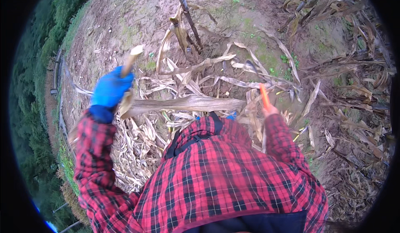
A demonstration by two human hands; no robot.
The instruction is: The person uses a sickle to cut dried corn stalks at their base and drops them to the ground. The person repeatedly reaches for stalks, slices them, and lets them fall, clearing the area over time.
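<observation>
My left hand (110, 87), in a blue glove, is raised at the left and closed around a dry corn stalk (132, 58). The stalk's pale cut end points up and away from me. A long withered corn leaf (187, 103) stretches rightward from below the glove, across the front of my body. My right hand (270, 110), which looks bare, grips an orange tool handle (264, 94). Motion blurs this handle, and I cannot make out the tool's working end. Ahead between my hands, cut corn stubble (181, 34) sticks up from the soil.
Dry corn leaves (137, 153) lie heaped at the lower left. More withered corn plants (359, 98) lie along the right side. Bare soil (125, 20) with small green weeds spreads ahead. Green trees (34, 92) border the field at the far left.
</observation>
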